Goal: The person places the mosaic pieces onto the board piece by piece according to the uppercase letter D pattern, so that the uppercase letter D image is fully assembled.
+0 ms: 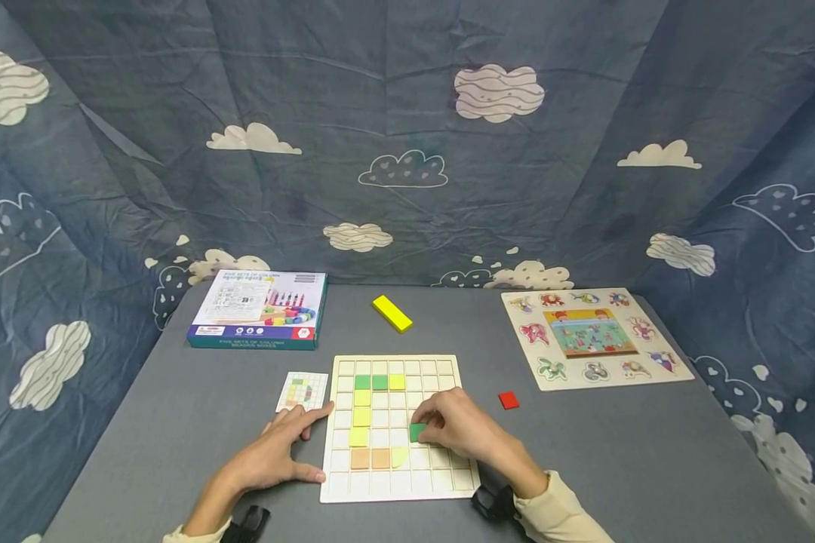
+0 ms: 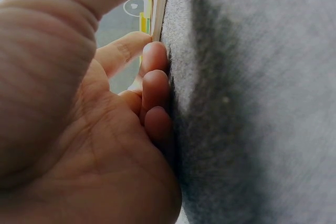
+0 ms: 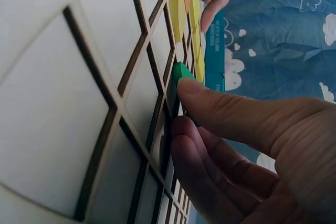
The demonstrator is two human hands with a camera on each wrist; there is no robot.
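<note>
A pale wooden grid board (image 1: 394,486) lies in front of me in the head view. My right hand (image 1: 460,424) pinches a green tile (image 1: 417,432) between thumb and fingers, right at a cell right of centre. On the board sit two green tiles (image 1: 379,382), several yellow tiles (image 1: 361,416), two orange tiles (image 1: 380,458) and a yellow piece with a rounded corner (image 1: 398,457). My left hand (image 1: 272,450) rests at the board's left edge, its index fingertip and thumb against it. Just beyond that hand lies a small pattern card (image 1: 300,383), its near end partly covered.
At the back left is a flat toy box (image 1: 251,342). A yellow block (image 1: 392,314) lies behind the board, and a loose red tile (image 1: 508,400) to its right. Farther right there is an animal puzzle board (image 1: 584,375). A cloud-printed cloth (image 1: 407,241) hangs behind the table.
</note>
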